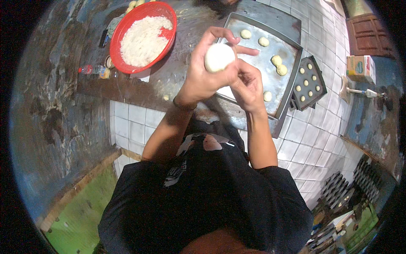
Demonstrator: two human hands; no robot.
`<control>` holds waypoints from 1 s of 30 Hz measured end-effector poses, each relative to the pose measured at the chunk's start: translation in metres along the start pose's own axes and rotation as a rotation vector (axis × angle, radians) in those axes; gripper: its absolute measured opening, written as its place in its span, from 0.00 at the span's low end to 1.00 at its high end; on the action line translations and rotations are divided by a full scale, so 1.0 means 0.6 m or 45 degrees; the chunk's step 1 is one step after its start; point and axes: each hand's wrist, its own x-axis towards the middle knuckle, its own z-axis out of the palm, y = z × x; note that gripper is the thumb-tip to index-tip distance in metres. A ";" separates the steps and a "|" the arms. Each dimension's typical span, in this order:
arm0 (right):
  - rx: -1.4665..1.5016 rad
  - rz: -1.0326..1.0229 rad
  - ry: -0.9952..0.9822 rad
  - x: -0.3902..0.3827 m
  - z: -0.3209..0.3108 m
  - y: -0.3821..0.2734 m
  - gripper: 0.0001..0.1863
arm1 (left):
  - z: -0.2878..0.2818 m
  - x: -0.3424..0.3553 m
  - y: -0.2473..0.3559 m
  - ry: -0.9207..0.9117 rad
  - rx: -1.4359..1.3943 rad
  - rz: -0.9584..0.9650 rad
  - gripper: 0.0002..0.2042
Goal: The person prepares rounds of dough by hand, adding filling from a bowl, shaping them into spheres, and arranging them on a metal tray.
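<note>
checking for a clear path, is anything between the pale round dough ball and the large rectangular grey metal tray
Only the left hand, holding the dough ball, and the right hand beside it, toward the large tray.

From my fingers (246,50), bare desk (179,51) at nine o'clock leaves passage; beyond it the bowl (146,10) blocks, while the tray's raised rim (292,79) stands at three.

White flour (141,42) brightens a red basin (115,48) at 11 o'clock; cream dough (219,56) shows pale at 12, grey-gridded white tiles (312,123) at 3, a black shirt (205,192) with pale print (172,174) at 6 and a green panel (80,222) at 8.
</note>
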 end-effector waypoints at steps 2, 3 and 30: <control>-0.279 -0.113 0.160 -0.004 -0.013 0.017 0.15 | -0.001 -0.001 -0.014 -0.133 0.143 0.073 0.26; -0.424 -0.171 0.246 -0.006 -0.018 0.032 0.19 | -0.006 0.001 -0.014 -0.139 0.220 0.022 0.27; -1.780 -0.132 0.791 0.056 -0.526 0.302 0.22 | -0.251 -0.117 -0.249 -0.075 1.118 -0.456 0.49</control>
